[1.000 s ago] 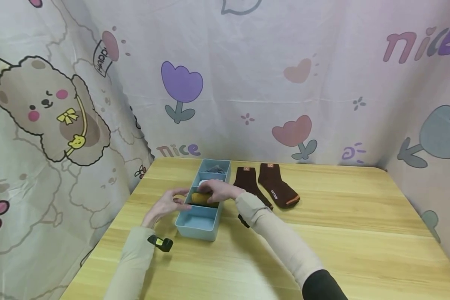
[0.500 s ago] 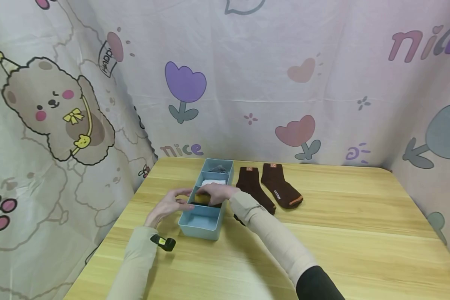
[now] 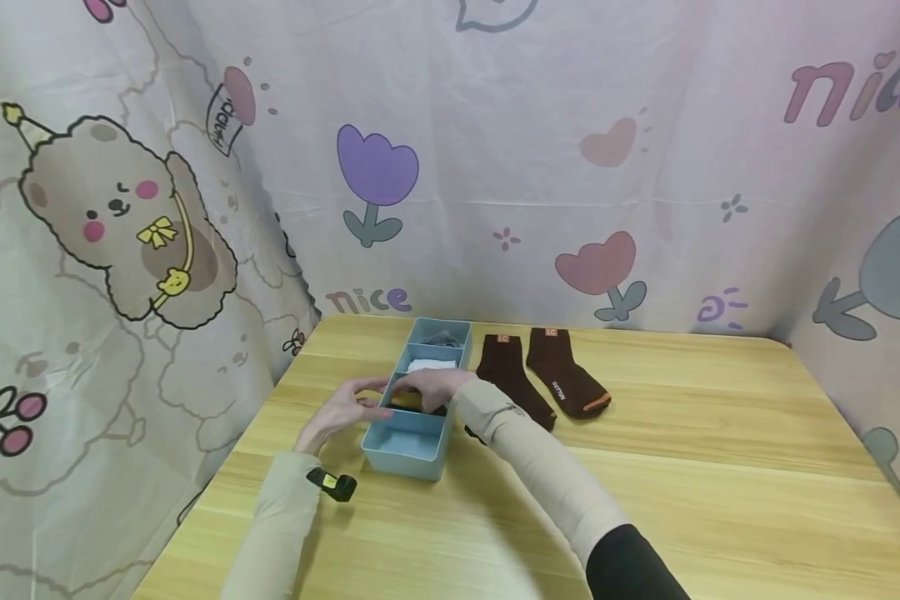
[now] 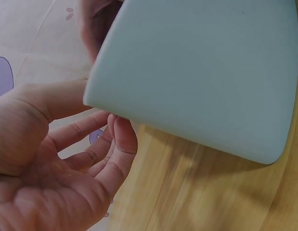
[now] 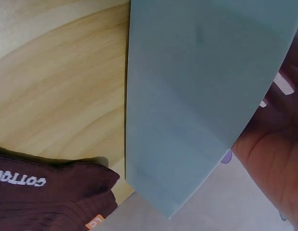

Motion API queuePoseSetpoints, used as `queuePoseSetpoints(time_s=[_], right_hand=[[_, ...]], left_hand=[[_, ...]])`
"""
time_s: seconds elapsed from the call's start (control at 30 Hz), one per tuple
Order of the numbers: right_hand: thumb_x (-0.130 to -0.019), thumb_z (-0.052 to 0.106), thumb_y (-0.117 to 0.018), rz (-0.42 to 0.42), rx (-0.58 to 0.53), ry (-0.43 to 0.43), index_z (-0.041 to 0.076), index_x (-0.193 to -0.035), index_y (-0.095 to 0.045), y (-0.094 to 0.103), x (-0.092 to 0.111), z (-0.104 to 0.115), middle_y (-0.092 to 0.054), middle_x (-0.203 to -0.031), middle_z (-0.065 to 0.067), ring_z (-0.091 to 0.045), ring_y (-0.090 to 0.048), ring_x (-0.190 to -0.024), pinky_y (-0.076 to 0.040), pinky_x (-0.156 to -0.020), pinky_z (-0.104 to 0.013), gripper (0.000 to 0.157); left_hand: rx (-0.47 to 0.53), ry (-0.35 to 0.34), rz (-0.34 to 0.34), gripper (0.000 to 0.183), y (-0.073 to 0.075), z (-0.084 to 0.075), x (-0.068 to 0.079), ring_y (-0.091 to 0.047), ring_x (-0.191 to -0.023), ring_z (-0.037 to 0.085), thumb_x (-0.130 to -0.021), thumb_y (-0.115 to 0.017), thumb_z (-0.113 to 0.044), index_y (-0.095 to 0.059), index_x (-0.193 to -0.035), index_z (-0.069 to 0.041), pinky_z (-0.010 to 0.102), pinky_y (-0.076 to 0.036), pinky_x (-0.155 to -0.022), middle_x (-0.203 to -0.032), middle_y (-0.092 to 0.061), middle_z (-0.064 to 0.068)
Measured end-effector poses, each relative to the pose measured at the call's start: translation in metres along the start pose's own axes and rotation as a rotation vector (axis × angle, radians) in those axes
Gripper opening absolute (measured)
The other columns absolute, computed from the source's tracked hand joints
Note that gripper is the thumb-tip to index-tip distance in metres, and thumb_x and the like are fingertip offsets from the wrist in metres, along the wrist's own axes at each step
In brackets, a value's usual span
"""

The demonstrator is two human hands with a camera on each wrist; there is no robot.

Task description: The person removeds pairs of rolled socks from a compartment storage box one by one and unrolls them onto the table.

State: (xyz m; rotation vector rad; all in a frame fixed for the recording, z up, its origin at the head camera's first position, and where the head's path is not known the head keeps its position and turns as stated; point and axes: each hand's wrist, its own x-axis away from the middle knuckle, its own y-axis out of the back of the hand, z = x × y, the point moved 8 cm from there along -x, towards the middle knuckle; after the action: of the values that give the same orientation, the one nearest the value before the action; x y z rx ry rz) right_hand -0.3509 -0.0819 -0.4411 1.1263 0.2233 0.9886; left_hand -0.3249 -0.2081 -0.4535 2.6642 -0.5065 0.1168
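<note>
My left hand (image 3: 341, 407) touches the box (image 3: 403, 467), fingers loosely spread; I cannot tell whether my right hand (image 3: 433, 386) pinches the bundle (image 3: 407, 401) in the third compartment (image 3: 420, 413) from the back. Pressing unevenly could tip the box.

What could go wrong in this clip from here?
The mustard bundle under the right grip could spring up or loosen once released.
The box has the left grip at just one side rim, so a firm push might shift it.
The right sleeve passes close by the brown sock nearest the box and could drag it.
</note>
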Motion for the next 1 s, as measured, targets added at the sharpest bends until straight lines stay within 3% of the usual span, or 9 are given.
queuePoseSetpoints(time_s=[0.2,0.27,0.37,0.5,0.57,0.67,0.8,0.93,1.0], right_hand=[[-0.084,-0.015,-0.058,0.031,0.009,0.016,0.028,-0.146,-0.053,0.0,0.001,0.0,-0.053,-0.147,-0.001,-0.011,-0.054,-0.082,-0.032,-0.048,-0.017,0.076],[-0.083,-0.014,-0.059,0.023,0.01,0.032,0.026,-0.145,-0.054,0.001,0.003,0.0,-0.055,-0.142,-0.002,-0.01,-0.052,-0.079,-0.033,-0.049,-0.017,0.074],[-0.082,-0.012,-0.063,-0.016,0.021,0.074,0.023,-0.142,-0.057,0.003,0.007,0.001,-0.059,-0.139,-0.002,-0.011,-0.056,-0.093,-0.039,-0.058,-0.018,0.07],[-0.082,-0.008,-0.067,-0.098,0.028,0.14,0.021,-0.142,-0.058,0.011,0.016,0.003,-0.059,-0.143,-0.001,-0.015,-0.054,-0.117,-0.048,-0.089,-0.023,0.067],[-0.083,-0.006,-0.068,-0.14,0.009,0.171,0.021,-0.143,-0.057,0.015,0.022,0.003,-0.059,-0.145,0.0,-0.015,-0.053,-0.122,-0.046,-0.103,-0.029,0.067],[-0.084,-0.005,-0.068,-0.207,-0.067,0.236,0.016,-0.144,-0.055,0.024,0.034,0.003,-0.06,-0.143,-0.004,-0.018,-0.055,-0.121,-0.047,-0.106,-0.036,0.065],[-0.083,-0.005,-0.066,-0.307,-0.21,0.325,0.013,-0.144,-0.054,0.038,0.055,-0.002,-0.062,-0.138,-0.008,-0.023,-0.059,-0.114,-0.053,-0.099,-0.034,0.065],[-0.084,0.0,-0.068,-0.407,-0.342,0.371,0.014,-0.144,-0.054,0.05,0.086,-0.012,-0.061,-0.138,-0.01,-0.026,-0.06,-0.111,-0.052,-0.101,-0.037,0.063],[-0.085,0.001,-0.069,-0.442,-0.389,0.388,0.012,-0.144,-0.054,0.052,0.104,-0.018,-0.061,-0.138,-0.011,-0.027,-0.061,-0.111,-0.051,-0.102,-0.041,0.063]], left_hand=[[0.02,-0.006,0.011,0.073,-0.003,0.001,-0.002,-0.065,-0.109,0.026,-0.086,-0.077,-0.009,-0.042,-0.149,0.003,0.031,-0.053,-0.09,-0.149,-0.046,0.029],[0.022,-0.008,0.014,0.073,-0.005,0.001,-0.002,-0.065,-0.108,0.024,-0.086,-0.077,-0.009,-0.041,-0.149,0.004,0.031,-0.054,-0.089,-0.149,-0.046,0.029],[0.025,-0.006,0.014,0.073,-0.005,0.002,-0.001,-0.065,-0.107,0.023,-0.086,-0.077,-0.009,-0.041,-0.149,0.003,0.03,-0.053,-0.089,-0.149,-0.046,0.029],[0.033,-0.012,0.011,0.073,-0.004,0.001,0.0,-0.066,-0.103,0.02,-0.087,-0.077,-0.009,-0.041,-0.149,0.004,0.029,-0.053,-0.088,-0.149,-0.046,0.03],[0.033,-0.016,0.006,0.072,-0.002,0.0,0.0,-0.067,-0.1,0.019,-0.087,-0.076,-0.007,-0.042,-0.148,0.005,0.028,-0.053,-0.086,-0.148,-0.045,0.031],[0.006,-0.027,-0.016,0.071,-0.001,-0.003,0.0,-0.067,-0.098,0.023,-0.086,-0.076,-0.004,-0.043,-0.148,0.005,0.03,-0.055,-0.084,-0.144,-0.047,0.032],[-0.13,-0.122,-0.125,0.073,-0.001,-0.022,0.002,-0.062,-0.109,0.035,-0.082,-0.079,-0.005,-0.045,-0.146,0.005,0.042,-0.054,-0.092,-0.138,-0.053,0.03],[-0.227,-0.295,-0.27,0.07,-0.01,-0.063,0.009,-0.059,-0.114,0.042,-0.078,-0.084,-0.008,-0.052,-0.14,0.003,0.057,-0.049,-0.101,-0.127,-0.062,0.027],[-0.215,-0.38,-0.29,0.067,-0.02,-0.084,0.011,-0.062,-0.11,0.043,-0.077,-0.085,-0.004,-0.053,-0.136,0.004,0.059,-0.05,-0.1,-0.12,-0.064,0.027]])
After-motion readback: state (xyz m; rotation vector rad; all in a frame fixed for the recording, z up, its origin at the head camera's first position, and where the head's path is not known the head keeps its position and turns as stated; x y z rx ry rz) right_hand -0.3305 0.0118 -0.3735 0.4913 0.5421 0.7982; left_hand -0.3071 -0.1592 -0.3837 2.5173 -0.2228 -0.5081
